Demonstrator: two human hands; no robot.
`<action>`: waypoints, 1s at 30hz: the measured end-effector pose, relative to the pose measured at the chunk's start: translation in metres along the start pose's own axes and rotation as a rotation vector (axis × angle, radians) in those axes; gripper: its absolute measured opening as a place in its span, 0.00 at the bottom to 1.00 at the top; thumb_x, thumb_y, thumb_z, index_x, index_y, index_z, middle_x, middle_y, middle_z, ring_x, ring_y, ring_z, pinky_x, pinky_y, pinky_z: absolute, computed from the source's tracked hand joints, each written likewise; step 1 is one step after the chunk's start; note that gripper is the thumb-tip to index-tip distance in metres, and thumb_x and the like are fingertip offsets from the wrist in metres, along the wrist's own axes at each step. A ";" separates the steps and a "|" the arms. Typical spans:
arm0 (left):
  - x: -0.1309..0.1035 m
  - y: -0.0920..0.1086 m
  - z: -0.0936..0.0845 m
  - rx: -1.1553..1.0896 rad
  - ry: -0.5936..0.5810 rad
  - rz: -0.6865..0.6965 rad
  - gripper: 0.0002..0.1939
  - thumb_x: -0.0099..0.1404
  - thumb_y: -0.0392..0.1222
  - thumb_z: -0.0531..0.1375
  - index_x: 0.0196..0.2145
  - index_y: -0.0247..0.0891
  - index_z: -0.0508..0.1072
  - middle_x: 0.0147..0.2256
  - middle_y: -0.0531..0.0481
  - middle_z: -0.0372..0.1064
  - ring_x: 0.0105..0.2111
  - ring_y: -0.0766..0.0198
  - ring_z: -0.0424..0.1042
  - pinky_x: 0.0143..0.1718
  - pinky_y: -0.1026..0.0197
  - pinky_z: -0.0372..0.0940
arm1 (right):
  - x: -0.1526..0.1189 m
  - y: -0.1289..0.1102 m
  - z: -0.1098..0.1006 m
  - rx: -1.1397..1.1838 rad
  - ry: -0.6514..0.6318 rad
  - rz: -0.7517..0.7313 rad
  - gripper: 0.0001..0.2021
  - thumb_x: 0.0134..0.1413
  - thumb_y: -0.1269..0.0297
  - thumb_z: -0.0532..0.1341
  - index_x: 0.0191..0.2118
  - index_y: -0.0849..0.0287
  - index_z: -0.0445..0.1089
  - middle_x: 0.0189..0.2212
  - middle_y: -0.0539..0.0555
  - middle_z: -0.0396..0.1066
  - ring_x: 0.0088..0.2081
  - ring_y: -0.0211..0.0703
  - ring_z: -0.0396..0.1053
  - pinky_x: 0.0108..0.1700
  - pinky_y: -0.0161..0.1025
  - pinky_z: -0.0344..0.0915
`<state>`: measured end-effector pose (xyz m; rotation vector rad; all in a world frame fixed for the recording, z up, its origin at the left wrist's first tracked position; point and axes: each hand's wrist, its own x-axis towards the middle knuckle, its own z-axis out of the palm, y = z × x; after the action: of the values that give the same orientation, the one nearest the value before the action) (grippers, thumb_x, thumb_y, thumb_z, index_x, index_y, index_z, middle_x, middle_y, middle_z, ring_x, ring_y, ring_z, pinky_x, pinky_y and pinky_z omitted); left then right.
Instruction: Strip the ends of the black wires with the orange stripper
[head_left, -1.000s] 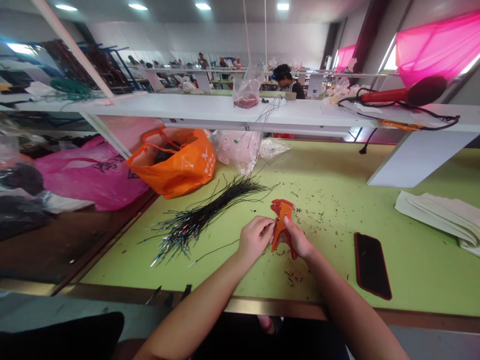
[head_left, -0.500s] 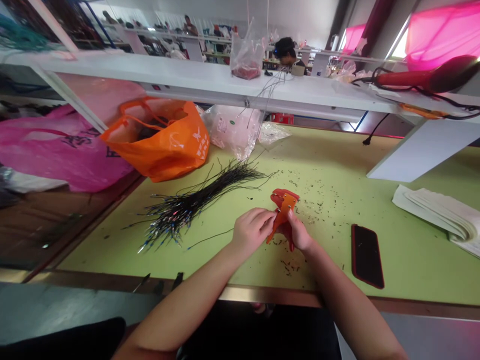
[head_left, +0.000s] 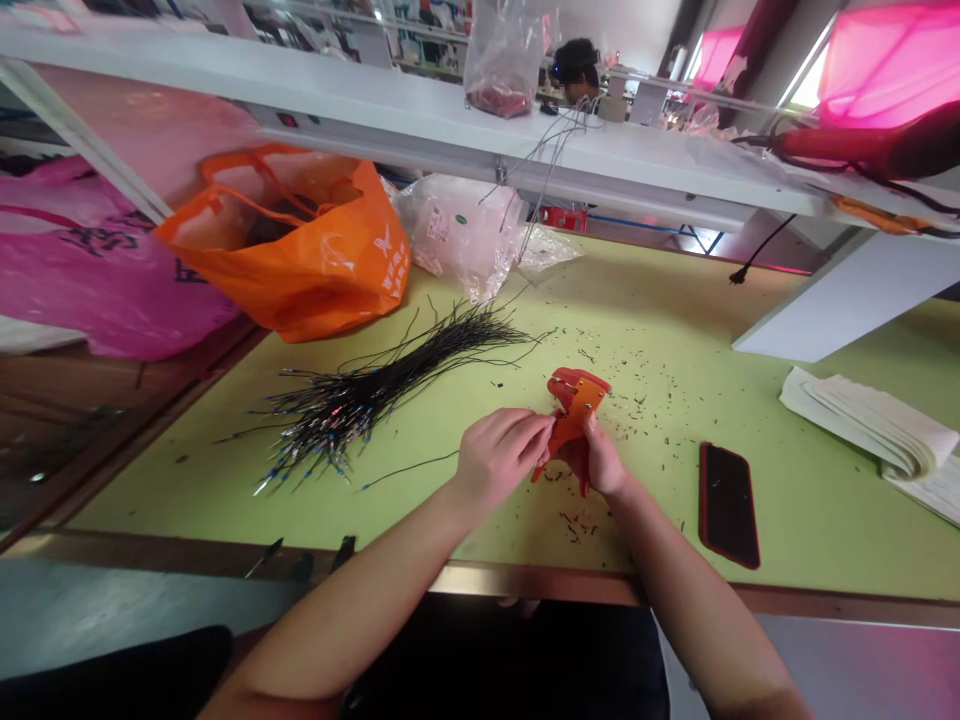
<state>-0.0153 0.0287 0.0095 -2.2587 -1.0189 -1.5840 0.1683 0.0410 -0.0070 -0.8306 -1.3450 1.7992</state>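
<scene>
My right hand (head_left: 601,458) is wrapped round the handles of an orange-red wire stripper (head_left: 582,396), its head tilted up and away from me. Close against the tool's left side, my left hand (head_left: 501,452) pinches a thin black wire (head_left: 411,467). The wire's tail runs out leftward from under that hand and ends in a small blue tip on the table. Its other end, by the stripper, is hidden by the fingers. A large bundle of black wires (head_left: 397,385), many with blue and silvery ends, lies to the left of my hands.
Dark scraps (head_left: 581,525) litter the yellow-green table around the tool. A phone (head_left: 729,505) and folded papers (head_left: 870,420) lie at right. An orange bag (head_left: 330,260) and clear plastic bags (head_left: 465,235) stand behind the bundle. A white shelf (head_left: 360,110) crosses overhead; a person (head_left: 576,70) sits beyond.
The camera view has tipped slightly downward and shifted. Both hands stay together at the wire stripper, in nearly the same pose, with the wire still in my left hand.
</scene>
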 end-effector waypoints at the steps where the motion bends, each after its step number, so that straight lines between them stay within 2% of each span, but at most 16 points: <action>1: 0.000 0.000 0.000 0.001 -0.009 -0.014 0.07 0.74 0.33 0.63 0.47 0.42 0.79 0.35 0.51 0.81 0.33 0.64 0.80 0.38 0.63 0.75 | 0.000 0.001 0.000 -0.010 -0.003 0.004 0.45 0.50 0.12 0.48 0.37 0.53 0.75 0.37 0.62 0.77 0.46 0.60 0.77 0.43 0.54 0.78; 6: 0.001 0.000 0.000 0.038 -0.024 -0.029 0.06 0.75 0.34 0.61 0.44 0.41 0.79 0.35 0.51 0.80 0.33 0.64 0.80 0.38 0.62 0.74 | 0.000 0.009 -0.004 0.002 -0.011 0.005 0.43 0.52 0.15 0.50 0.42 0.53 0.76 0.38 0.63 0.77 0.47 0.60 0.77 0.42 0.54 0.79; 10: 0.001 0.002 0.000 0.034 -0.059 -0.015 0.06 0.75 0.35 0.62 0.45 0.40 0.79 0.36 0.50 0.80 0.34 0.63 0.79 0.38 0.62 0.74 | 0.000 0.012 -0.005 0.028 -0.004 -0.024 0.40 0.54 0.17 0.54 0.38 0.54 0.76 0.35 0.61 0.78 0.46 0.60 0.78 0.44 0.54 0.79; 16: 0.001 -0.002 0.000 0.073 -0.074 -0.047 0.07 0.76 0.35 0.60 0.44 0.41 0.79 0.37 0.49 0.81 0.34 0.62 0.80 0.39 0.61 0.74 | 0.001 0.005 -0.002 0.019 0.004 -0.046 0.41 0.55 0.18 0.54 0.33 0.56 0.76 0.30 0.60 0.77 0.44 0.59 0.79 0.43 0.52 0.78; 19: 0.002 -0.003 0.000 0.068 -0.070 -0.042 0.07 0.77 0.35 0.60 0.43 0.41 0.79 0.36 0.49 0.81 0.34 0.62 0.79 0.38 0.60 0.74 | 0.001 0.006 -0.001 0.049 -0.006 -0.057 0.39 0.56 0.20 0.56 0.35 0.58 0.76 0.30 0.60 0.77 0.44 0.59 0.79 0.43 0.52 0.78; 24: 0.002 0.001 0.002 0.046 -0.092 -0.001 0.07 0.77 0.34 0.60 0.43 0.40 0.78 0.36 0.48 0.80 0.34 0.62 0.80 0.39 0.60 0.75 | 0.002 0.014 -0.004 0.079 0.055 -0.050 0.37 0.58 0.22 0.58 0.39 0.58 0.75 0.31 0.60 0.78 0.43 0.58 0.80 0.42 0.52 0.79; 30: 0.005 0.003 0.004 -0.001 -0.070 -0.030 0.07 0.76 0.33 0.59 0.43 0.40 0.77 0.35 0.49 0.80 0.33 0.61 0.80 0.37 0.60 0.75 | 0.003 0.016 -0.003 0.100 0.066 -0.062 0.38 0.56 0.21 0.59 0.39 0.58 0.75 0.31 0.60 0.78 0.41 0.57 0.80 0.44 0.54 0.79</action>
<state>-0.0097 0.0307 0.0127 -2.3256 -1.0742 -1.5275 0.1666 0.0422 -0.0238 -0.7800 -1.2156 1.7607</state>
